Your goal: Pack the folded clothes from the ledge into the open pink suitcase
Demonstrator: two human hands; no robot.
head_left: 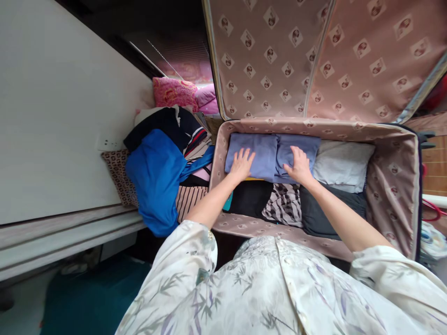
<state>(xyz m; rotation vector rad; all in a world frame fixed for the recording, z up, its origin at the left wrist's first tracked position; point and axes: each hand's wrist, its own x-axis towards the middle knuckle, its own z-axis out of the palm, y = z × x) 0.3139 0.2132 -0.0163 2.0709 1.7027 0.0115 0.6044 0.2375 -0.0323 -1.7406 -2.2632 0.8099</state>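
Two folded blue-violet garments (260,145) lie side by side along the far wall of an open suitcase (394,172). My left hand (241,164) rests spread on the left one, fingers stretched out. On the right one lies my right hand (299,166), its fingers apart and thumb pointing left. To the right of them is a folded light grey garment (344,160). Along the near side sit a folded black garment (249,197), a black-and-white patterned cloth (284,204) and a dark grey folded garment (321,211), partly under my right forearm.
The patterned suitcase lid (265,51) stands raised at the back. Left of the case is a heap of clothes with a blue garment (153,177) on top, beside a white wall (63,107). A pink pillow (174,93) lies behind it.
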